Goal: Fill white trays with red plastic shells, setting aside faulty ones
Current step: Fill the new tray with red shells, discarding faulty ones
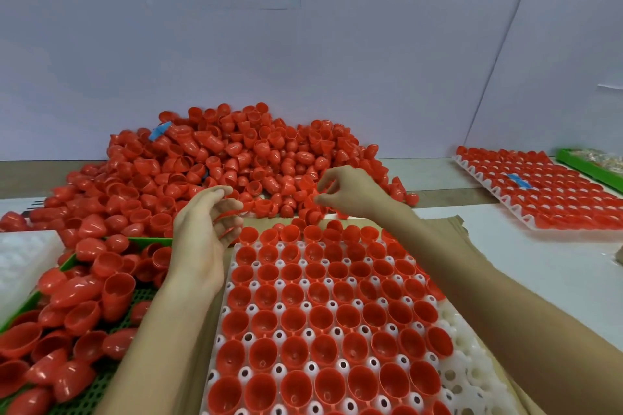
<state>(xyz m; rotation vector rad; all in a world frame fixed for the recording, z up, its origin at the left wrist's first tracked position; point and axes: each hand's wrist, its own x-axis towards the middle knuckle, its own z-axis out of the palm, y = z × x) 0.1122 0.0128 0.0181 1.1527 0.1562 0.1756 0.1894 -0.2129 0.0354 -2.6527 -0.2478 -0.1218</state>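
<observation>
A big heap of red plastic shells [236, 158] lies on the table at the back. In front of me a white tray [462, 340] holds rows of red shells, open side up, with its right column of sockets bare. My left hand [202, 232] is at the tray's far left corner, fingers curled around red shells [232, 212]. My right hand [350, 192] hovers at the heap's near edge, fingers curled and pinching a red shell [308, 187].
A green perforated basket [101, 391] at the near left holds loose red shells. A second white tray [546, 192], full of shells, lies at the far right beside a green bin [586, 165]. White trays [23, 263] sit at the left edge. Cardboard lies under the front tray.
</observation>
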